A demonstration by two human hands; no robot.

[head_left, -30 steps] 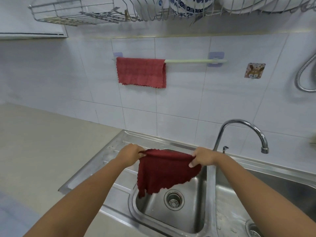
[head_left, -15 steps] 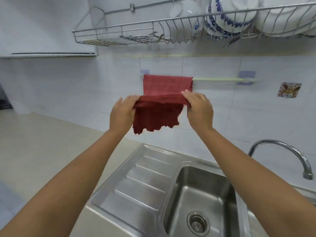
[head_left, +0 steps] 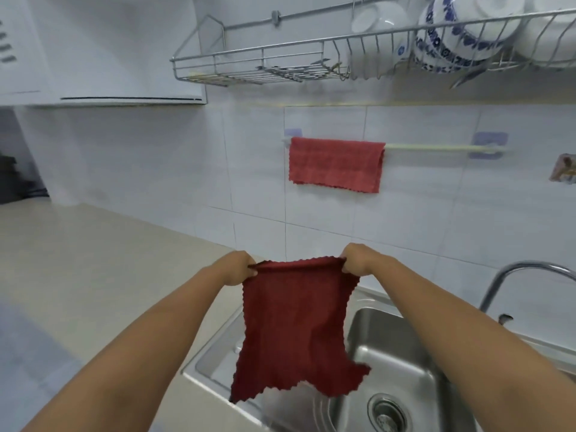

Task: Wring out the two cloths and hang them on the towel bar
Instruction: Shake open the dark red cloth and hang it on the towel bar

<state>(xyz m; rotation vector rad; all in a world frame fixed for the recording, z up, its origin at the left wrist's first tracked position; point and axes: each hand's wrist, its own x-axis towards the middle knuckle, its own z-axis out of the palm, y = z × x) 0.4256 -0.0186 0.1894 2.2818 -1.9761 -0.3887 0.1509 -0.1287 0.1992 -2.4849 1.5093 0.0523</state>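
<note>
Clearly both hands — left hand (head_left: pixel 238 267), right hand (head_left: pixel 355 260) — pinched the dark cloth's (head_left: pixel 296 332) top corners, spreading it above the sink's (head_left: pixel 402 353) left edge, presumably to drape flat on the towel bar (head_left: pixel 436 147) beside the hung cloth (head_left: pixel 336 165).

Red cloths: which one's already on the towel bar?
The lighter red cloth, draped over the left part of the towel bar. The darker red cloth hangs over the sink, held at its top corners by left hand and right hand.
</note>
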